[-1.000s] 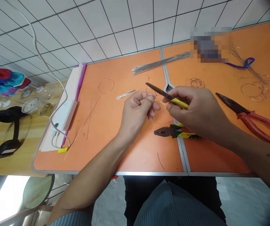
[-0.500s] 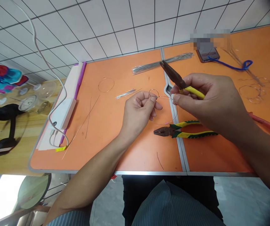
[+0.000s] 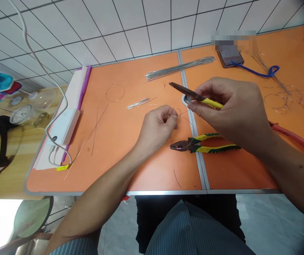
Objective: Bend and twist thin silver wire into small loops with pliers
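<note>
My left hand point(image 3: 158, 124) is closed in a pinch on a thin wire point(image 3: 193, 124), which has a small ring bent near the fingertips. The wire curves away to the right and down. In my right hand point(image 3: 231, 101) is a pair of long-nosed pliers point(image 3: 187, 92) with yellow handles, its dark jaws pointing left above the table. The right thumb and fingertips are close to the wire; whether they touch it I cannot tell. Below lies a second pair of pliers point(image 3: 182, 145) with yellow and green handles.
A bundle of straight wires point(image 3: 178, 69) lies at the back, with a shorter bundle point(image 3: 138, 103) nearer. A wire circle point(image 3: 115, 93) and loose wires are on the left. A phone point(image 3: 230, 56), blue cord point(image 3: 260, 72) and red handle point(image 3: 295, 138) lie right. A white power bank point(image 3: 66, 125) sits left.
The pliers in my right hand have tilted down, their jaws swinging left and lower. My left hand keeps its pinch on the wire, whose curve has shifted. The view has shifted slightly.
</note>
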